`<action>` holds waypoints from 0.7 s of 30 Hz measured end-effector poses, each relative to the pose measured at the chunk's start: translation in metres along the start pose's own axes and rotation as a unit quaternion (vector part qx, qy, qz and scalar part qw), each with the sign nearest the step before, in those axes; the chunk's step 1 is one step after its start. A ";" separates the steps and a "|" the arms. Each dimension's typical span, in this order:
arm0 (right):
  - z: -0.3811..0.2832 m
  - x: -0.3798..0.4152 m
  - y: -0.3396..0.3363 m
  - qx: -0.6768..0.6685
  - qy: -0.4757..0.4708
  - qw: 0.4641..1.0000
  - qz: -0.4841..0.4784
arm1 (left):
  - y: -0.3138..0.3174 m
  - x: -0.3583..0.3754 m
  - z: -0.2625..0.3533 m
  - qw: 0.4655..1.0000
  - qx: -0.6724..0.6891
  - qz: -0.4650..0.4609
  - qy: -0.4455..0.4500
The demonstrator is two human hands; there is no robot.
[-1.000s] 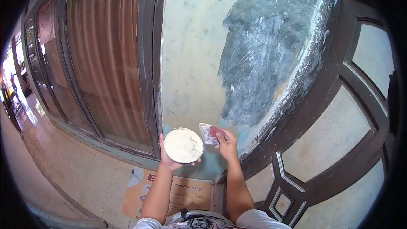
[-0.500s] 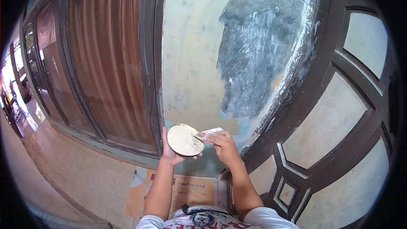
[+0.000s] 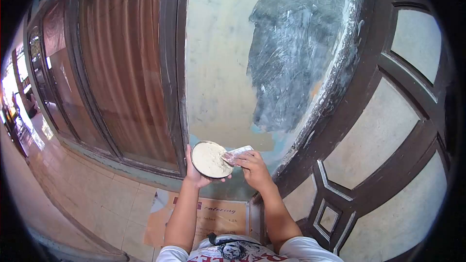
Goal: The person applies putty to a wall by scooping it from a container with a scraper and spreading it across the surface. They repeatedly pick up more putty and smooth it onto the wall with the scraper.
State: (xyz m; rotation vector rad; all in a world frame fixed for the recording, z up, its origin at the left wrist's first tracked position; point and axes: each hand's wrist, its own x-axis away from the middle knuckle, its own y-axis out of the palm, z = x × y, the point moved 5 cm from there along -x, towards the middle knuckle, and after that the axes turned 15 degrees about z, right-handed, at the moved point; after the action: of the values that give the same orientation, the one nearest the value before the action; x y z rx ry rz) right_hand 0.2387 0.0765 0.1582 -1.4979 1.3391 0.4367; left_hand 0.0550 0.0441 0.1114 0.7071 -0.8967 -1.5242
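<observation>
My left hand [image 3: 194, 177] cups a round, dark-rimmed bowl [image 3: 199, 169] from the left and below. Pale cream paste [image 3: 209, 157] fills it. In my right hand [image 3: 256, 167] is a scraper [image 3: 240, 151], smeared with whitish residue, its tip in the paste at the bowl's right side. My fingers hide part of the scraper. Behind the bowl rises a wall panel [image 3: 221, 68], coated cream on its left and covered by a rough grey-blue patch [image 3: 286, 68] on its right.
On the left, a dark-framed window [image 3: 121, 68] shows brown curtains behind glass. A dark wooden door [image 3: 359, 165] with pale panels stands at the right. Below my arms, an orange printed banner [image 3: 213, 218] lies on the tiled floor [image 3: 111, 199].
My right hand and the scraper have shifted slightly left, with the scraper still in the paste. The bowl and my left hand stay almost in place.
</observation>
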 end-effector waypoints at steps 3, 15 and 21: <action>-0.003 0.001 -0.003 -0.005 -0.001 1.000 0.000 | 0.001 -0.001 -0.002 1.000 -0.004 0.000 0.004; -0.002 0.004 -0.007 0.005 -0.003 1.000 0.011 | 0.004 -0.002 -0.011 1.000 -0.003 -0.008 -0.015; 0.004 0.006 -0.009 0.012 -0.004 1.000 0.024 | 0.003 -0.006 -0.016 0.999 -0.001 -0.026 -0.020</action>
State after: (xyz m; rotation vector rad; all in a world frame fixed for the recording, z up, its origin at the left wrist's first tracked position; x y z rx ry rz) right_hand 0.2495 0.0756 0.1560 -1.4449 1.3719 0.4561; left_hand 0.0714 0.0475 0.1056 0.7049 -0.9125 -1.5911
